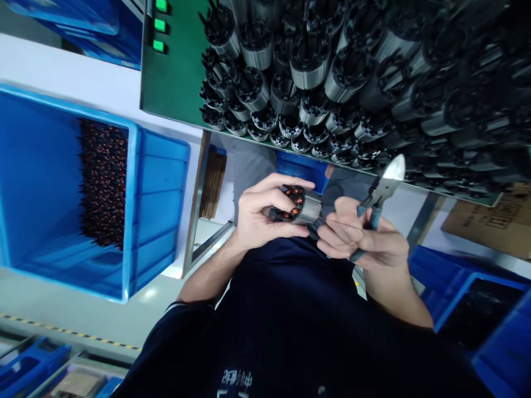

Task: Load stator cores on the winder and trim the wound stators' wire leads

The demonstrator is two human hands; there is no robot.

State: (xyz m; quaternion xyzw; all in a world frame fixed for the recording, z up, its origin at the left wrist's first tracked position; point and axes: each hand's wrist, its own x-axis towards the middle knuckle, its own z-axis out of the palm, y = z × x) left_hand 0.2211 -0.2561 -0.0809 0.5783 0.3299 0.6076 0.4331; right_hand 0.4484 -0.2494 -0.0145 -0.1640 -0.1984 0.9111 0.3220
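My left hand (pixel 265 213) grips a motor stator (pixel 309 207), a metal ring with black plastic ends and copper windings, held on its side in front of my body. The thumb and fingers wrap its copper-wound end. In my right hand (pixel 360 235) sits a pair of diagonal cutting pliers (pixel 388 182), teal handles in the palm and jaws pointing up and away from the stator. The right fingertips are curled close to the stator's other end; whether they pinch a wire there I cannot make out.
Rows of stacked stators (pixel 307 61) fill the green-topped bench (pixel 174 72) ahead, with green buttons at its left corner. A blue crate (pixel 157 199) on the left holds many copper-wound parts (pixel 103 182). Cardboard (pixel 493 221) and another blue crate (pixel 460 298) are at right.
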